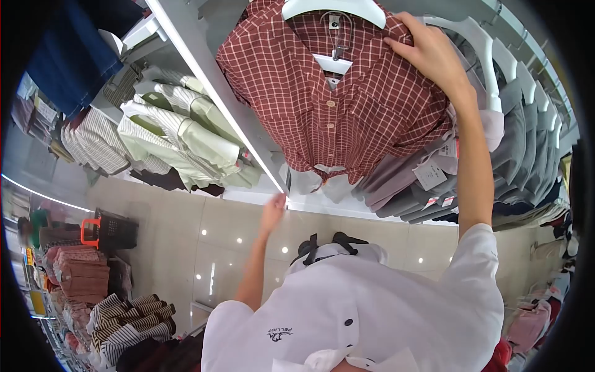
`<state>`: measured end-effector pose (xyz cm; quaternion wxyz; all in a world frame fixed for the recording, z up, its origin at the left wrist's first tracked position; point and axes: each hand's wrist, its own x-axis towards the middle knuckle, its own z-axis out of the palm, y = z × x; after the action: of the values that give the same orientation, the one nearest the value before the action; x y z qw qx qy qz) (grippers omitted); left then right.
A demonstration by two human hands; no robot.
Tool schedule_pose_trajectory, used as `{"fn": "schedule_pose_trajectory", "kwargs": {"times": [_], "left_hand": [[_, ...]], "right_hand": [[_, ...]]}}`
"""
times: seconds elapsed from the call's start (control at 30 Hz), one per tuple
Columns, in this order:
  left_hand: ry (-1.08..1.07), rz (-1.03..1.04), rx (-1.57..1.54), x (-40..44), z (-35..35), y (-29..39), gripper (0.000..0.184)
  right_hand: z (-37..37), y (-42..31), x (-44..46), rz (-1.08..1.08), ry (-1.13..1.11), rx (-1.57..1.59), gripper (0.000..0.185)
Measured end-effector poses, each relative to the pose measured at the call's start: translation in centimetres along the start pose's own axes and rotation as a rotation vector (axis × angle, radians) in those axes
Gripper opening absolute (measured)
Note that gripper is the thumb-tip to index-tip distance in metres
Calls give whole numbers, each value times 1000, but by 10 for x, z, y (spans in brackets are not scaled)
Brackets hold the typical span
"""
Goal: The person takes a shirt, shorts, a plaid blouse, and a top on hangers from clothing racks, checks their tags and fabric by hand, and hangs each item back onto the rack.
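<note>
A dark red plaid shirt (297, 105) with white grid lines hangs at the top centre on a white hanger (338, 7); a second white hanger shows inside its open collar. My right hand (431, 53) is on the shirt's shoulder near the collar, thumb in front and the fingers closed on the cloth. Lower down, my left hand (273, 212) is beside the lower end of a white upright panel (217, 93), below the shirt's hem. Motion smears its fingers, so what they hold, if anything, does not show.
Grey garments (508, 149) on white hangers line the rack at right, with a white price tag (430, 175) among them. Pale green tops (186, 124) hang left of the panel. A dark basket with an orange handle (90, 230) and striped folded clothes (133, 322) are at lower left.
</note>
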<state>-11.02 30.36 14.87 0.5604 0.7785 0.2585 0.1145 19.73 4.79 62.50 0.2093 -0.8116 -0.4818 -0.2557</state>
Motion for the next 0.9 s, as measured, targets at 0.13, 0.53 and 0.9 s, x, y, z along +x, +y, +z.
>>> {"fn": "schedule_pose_trajectory", "kwargs": {"times": [0.13, 0.53, 0.9], "left_hand": [[172, 231, -124, 60, -66, 103, 50], [-200, 294, -269, 105, -94, 187, 84], [-59, 202, -443, 59, -114, 159, 58]], "right_hand": [[2, -3, -2, -52, 87, -16, 37], [-27, -53, -4, 19, 195, -4, 28], [-58, -94, 9, -15, 159, 106, 27]]}}
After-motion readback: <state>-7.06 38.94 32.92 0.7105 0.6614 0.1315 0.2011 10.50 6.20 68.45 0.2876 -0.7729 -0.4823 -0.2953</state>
